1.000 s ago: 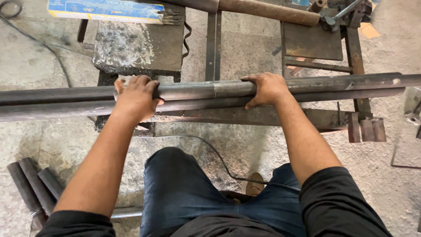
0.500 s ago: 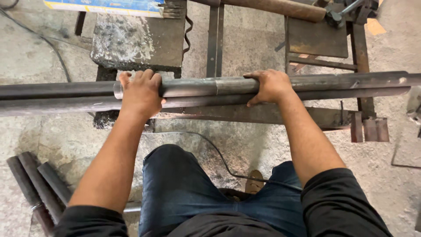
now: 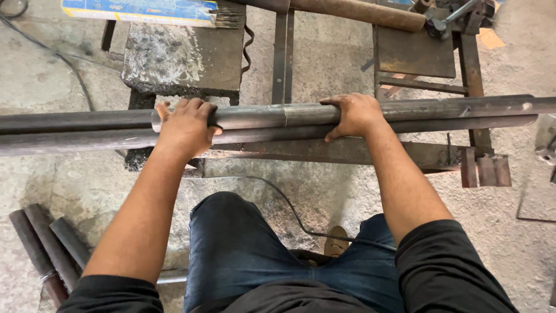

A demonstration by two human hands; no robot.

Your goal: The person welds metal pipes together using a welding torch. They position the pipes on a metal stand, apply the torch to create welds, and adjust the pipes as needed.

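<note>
The steel pipe (image 3: pixel 255 116) is laid across the metal stand (image 3: pixel 347 152); its left end is clasped by the left hand (image 3: pixel 185 128); the right hand (image 3: pixel 354 113) is curled over it, grip pressed closed.

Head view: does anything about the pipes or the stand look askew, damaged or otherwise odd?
Nothing stands out. The left hand and right hand both rest on the grey steel pipe, which lies level across the metal stand beside the darker pipes. Short pipe offcuts lie on the floor at lower left.
</note>
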